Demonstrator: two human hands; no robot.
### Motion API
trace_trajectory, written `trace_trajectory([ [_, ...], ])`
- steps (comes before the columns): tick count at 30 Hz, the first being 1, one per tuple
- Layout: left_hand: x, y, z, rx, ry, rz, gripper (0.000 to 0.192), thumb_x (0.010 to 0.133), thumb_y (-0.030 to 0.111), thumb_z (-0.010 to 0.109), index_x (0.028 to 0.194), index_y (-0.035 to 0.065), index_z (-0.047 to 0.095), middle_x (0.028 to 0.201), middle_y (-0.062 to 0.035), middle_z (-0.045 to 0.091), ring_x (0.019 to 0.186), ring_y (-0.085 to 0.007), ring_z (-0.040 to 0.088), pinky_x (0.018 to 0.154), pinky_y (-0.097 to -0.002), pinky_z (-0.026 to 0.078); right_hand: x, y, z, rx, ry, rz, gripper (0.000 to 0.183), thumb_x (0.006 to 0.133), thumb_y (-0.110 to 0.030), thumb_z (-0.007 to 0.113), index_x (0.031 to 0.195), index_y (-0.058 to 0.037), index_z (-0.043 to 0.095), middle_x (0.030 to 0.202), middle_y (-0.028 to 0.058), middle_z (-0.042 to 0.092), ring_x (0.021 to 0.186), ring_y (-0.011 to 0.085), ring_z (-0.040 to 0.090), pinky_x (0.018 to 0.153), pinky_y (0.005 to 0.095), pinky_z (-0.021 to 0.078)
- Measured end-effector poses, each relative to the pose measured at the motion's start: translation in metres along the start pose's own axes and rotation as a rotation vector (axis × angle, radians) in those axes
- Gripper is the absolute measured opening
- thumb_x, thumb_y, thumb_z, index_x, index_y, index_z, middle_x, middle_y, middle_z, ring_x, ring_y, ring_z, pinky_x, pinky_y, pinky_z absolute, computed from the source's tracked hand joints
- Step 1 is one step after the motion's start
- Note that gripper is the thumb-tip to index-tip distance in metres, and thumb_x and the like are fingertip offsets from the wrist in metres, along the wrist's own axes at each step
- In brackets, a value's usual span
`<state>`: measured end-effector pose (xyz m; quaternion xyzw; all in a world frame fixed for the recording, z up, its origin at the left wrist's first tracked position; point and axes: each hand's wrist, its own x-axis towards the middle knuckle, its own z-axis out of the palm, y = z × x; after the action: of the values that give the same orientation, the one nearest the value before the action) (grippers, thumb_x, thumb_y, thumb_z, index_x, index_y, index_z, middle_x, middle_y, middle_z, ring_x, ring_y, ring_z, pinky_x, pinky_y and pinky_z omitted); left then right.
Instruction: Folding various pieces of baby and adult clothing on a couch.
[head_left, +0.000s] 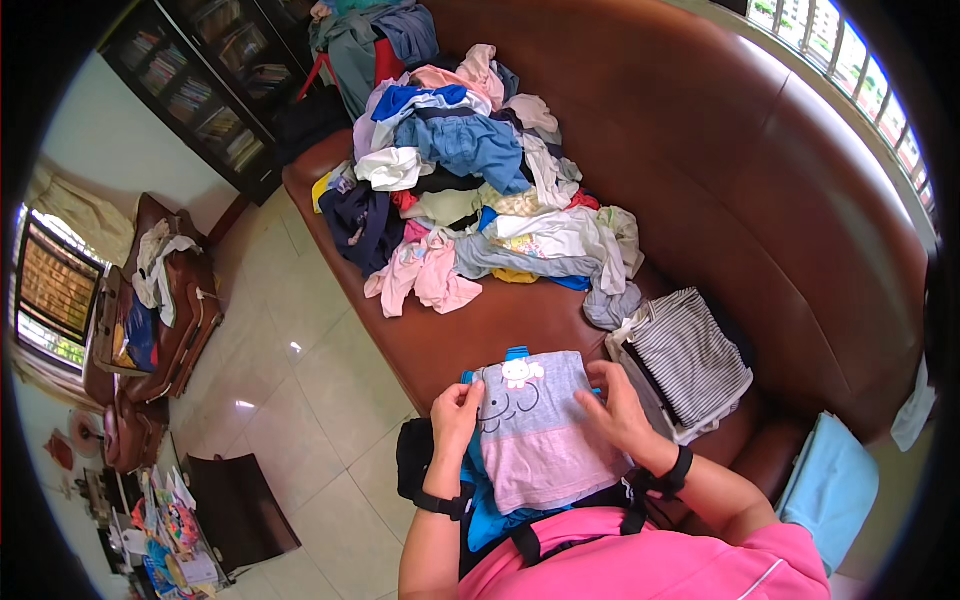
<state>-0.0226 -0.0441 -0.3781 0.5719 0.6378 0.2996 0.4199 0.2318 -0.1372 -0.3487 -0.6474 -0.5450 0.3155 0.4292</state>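
A folded grey and pink children's shirt (551, 442) with a cat print lies before me at my lap, on top of blue cloth (486, 517). My left hand (456, 416) pinches the shirt's upper left edge between thumb and fingers. At the shirt's right side, my right hand (616, 405) is spread, its fingers apart by the edge; no cloth is seen gripped in it. A stack of folded clothes with a striped garment (686, 360) on top sits to the right. Beyond, a loose heap of clothes holds denim shorts (469, 146), a pink garment (424, 274) and a white shirt (559, 232).
The brown leather sofa (675, 135) curves round the heap. A folded light-blue cloth (829, 487) lies over its arm at the right. Left are the tiled floor (322, 405), a dark chair (240, 510) and a cluttered table (176, 547); a bookcase (202, 82) stands behind.
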Motion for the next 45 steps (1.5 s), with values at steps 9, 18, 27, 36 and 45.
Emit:
trace_trajectory([
  [9, 0.011, -0.013, -0.002, -0.549, 0.149, -0.144, 0.023, 0.092, 0.023, 0.064, 0.080, 0.0032, 0.063, 0.073, 0.0045, 0.055, 0.065, -0.0045, 0.044, 0.059, -0.0214, 0.037, 0.034, 0.021, 0.008, -0.059, -0.018, 0.225, 0.032, 0.081, -0.011, 0.071, 0.104, -0.0023, 0.051, 0.076, 0.0173, 0.064, 0.074, 0.0289, 0.065, 0.068, 0.0357, 0.0492],
  [18, 0.009, 0.002, -0.020, -0.528, -0.301, -0.252, 0.045, 0.080, 0.011, 0.075, 0.119, 0.0056, 0.053, 0.103, -0.0052, 0.062, 0.089, -0.0127, 0.059, 0.074, -0.0262, 0.046, 0.075, 0.042, 0.002, 0.087, -0.300, 0.033, 0.068, 0.086, -0.032, 0.069, 0.137, 0.0015, 0.040, 0.125, 0.0228, 0.055, 0.115, 0.0310, 0.057, 0.096, 0.0373, 0.0457],
  [27, 0.018, 0.040, -0.018, 0.050, -0.358, 0.202, 0.068, 0.063, 0.014, 0.086, 0.122, -0.0031, 0.055, 0.109, -0.0123, 0.064, 0.099, -0.0185, 0.061, 0.087, -0.0311, 0.048, 0.099, -0.003, -0.019, -0.263, -0.610, -0.140, 0.037, 0.070, -0.020, 0.074, 0.101, 0.0003, 0.067, 0.103, 0.0189, 0.066, 0.096, 0.0337, 0.062, 0.082, 0.0396, 0.0489],
  [36, -0.031, 0.170, -0.055, -0.101, -0.562, 0.351, 0.023, 0.075, 0.005, 0.075, 0.091, 0.0016, 0.060, 0.072, 0.0005, 0.060, 0.068, -0.0050, 0.053, 0.062, -0.0242, 0.046, 0.071, -0.116, -0.135, -0.440, -0.322, -0.641, 0.024, 0.063, -0.007, 0.071, 0.087, -0.0053, 0.066, 0.081, 0.0051, 0.063, 0.083, 0.0268, 0.053, 0.077, 0.0363, 0.0459],
  [45, -0.034, 0.245, 0.036, -0.151, -0.420, 0.825, 0.022, 0.077, -0.004, 0.068, 0.094, 0.0037, 0.058, 0.096, -0.0071, 0.068, 0.089, -0.0113, 0.061, 0.076, -0.0276, 0.048, 0.057, -0.135, -0.220, -0.621, 0.263, -0.498, 0.020, 0.070, -0.003, 0.065, 0.089, -0.0075, 0.064, 0.089, 0.0083, 0.066, 0.082, 0.0296, 0.065, 0.072, 0.0374, 0.0537],
])
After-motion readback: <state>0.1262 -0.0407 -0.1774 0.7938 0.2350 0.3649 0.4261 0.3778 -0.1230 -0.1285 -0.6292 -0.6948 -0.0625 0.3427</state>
